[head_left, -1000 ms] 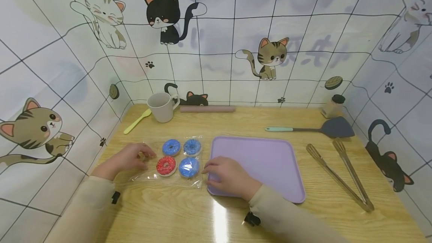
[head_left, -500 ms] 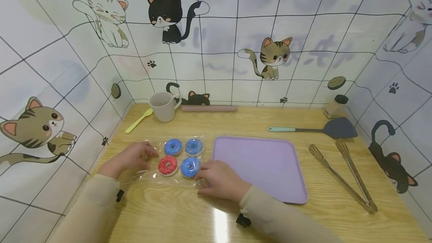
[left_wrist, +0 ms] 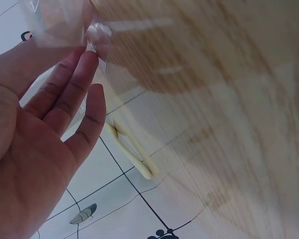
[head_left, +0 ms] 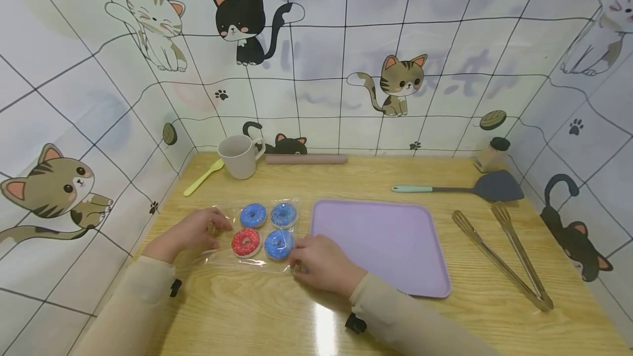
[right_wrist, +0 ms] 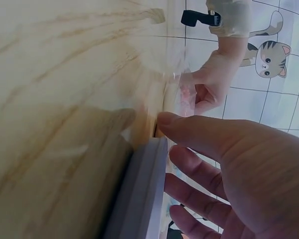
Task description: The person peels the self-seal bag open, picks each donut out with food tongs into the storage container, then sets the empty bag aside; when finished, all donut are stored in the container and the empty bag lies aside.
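A clear plastic bag [head_left: 225,257] lies on the table, holding a red ring doughnut [head_left: 245,243] and several blue doughnuts [head_left: 279,244]. My left hand [head_left: 195,231] pinches the bag's left edge; in the left wrist view the clear film shows at the fingertips of that hand [left_wrist: 55,109]. My right hand [head_left: 326,264] is at the bag's lower right corner, over the near left part of the purple tray [head_left: 386,246]. In the right wrist view a gap shows between the thumb of this hand [right_wrist: 229,169] and the bent fingers below it.
Behind the bag stand a mug [head_left: 239,157], a yellow-green utensil [head_left: 204,178] and a rolling-pin-like rod [head_left: 306,159]. Right of the tray lie a spatula [head_left: 497,185] and metal tongs [head_left: 524,276]. A black-capped jar [head_left: 492,154] stands in the far right corner.
My right hand has moved left from the tray to the bag's right edge, and its thumb and forefinger have come closer together. The left hand stays at the bag's left edge.
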